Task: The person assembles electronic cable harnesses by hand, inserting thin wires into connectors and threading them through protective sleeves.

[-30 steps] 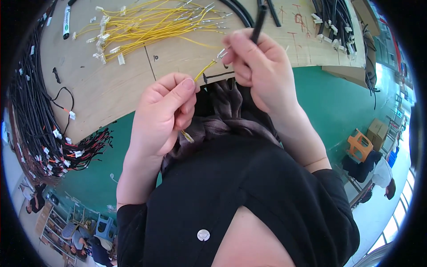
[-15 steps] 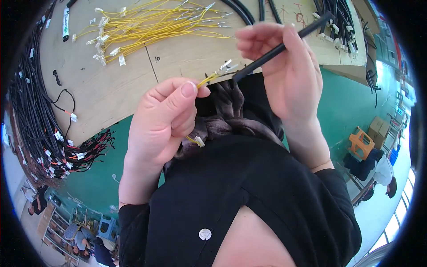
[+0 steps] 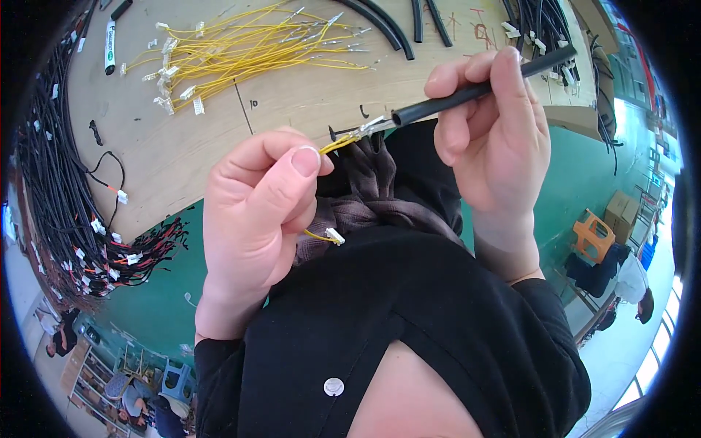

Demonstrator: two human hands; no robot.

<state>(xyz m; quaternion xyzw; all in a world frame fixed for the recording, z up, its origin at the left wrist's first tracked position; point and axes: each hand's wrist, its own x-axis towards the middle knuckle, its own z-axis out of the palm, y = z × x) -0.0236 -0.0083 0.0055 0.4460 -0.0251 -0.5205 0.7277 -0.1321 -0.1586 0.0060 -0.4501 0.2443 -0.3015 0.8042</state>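
Note:
My left hand (image 3: 263, 197) pinches a few yellow wires (image 3: 334, 145) between thumb and forefinger. Their metal terminals (image 3: 369, 128) point right, and a white connector (image 3: 334, 236) on the wires hangs out below my palm. In my right hand (image 3: 500, 135) is a length of black tubing (image 3: 431, 108), held between thumb and fingers and sloping up to the right. The tubing's open end lies right at the tips of the terminals; whether any tip is inside cannot be made out.
Yellow wires (image 3: 241, 55) with white connectors are spread over the table (image 3: 175, 146). A marker (image 3: 110, 47) lies at the far left, beside a thick bundle of black cables (image 3: 51, 175). More black tubes (image 3: 380, 25) lie at the back. An orange stool (image 3: 593, 236) stands on the floor at right.
My right hand has tilted the tubing flatter and moved slightly right, with its fingers now closed around it. The terminals and the tube's open end are now lined up, nearly tip to tip.

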